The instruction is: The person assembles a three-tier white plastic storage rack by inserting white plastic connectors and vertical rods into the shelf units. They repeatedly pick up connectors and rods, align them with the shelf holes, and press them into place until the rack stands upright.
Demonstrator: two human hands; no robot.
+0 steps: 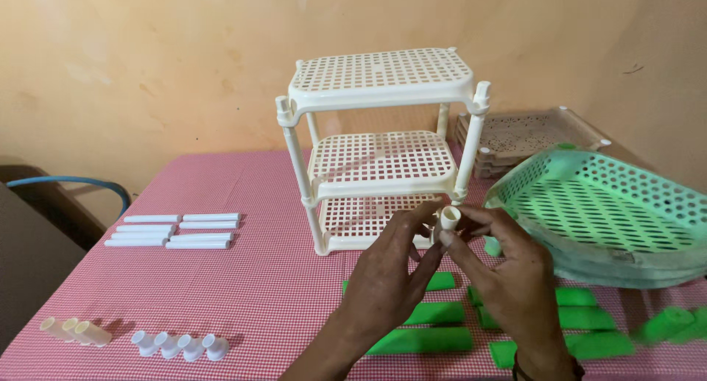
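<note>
Glossy cream plastic cap (450, 217)

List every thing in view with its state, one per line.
Cream three-tier plastic rack: assembled, upright.
Small cream plastic cap: held by both hands, opening up.
Left hand: pinching cap.
Right hand: pinching cap.
White plastic tubes: lying flat.
Green plastic shelves: stacked, tilted.
Brown plastic shelves: stacked.

Both arms reach forward, wrists close together. The left hand (387, 278) and right hand (508, 274) meet at the fingertips, backs toward the camera, fingers curled in a pinch.
</note>
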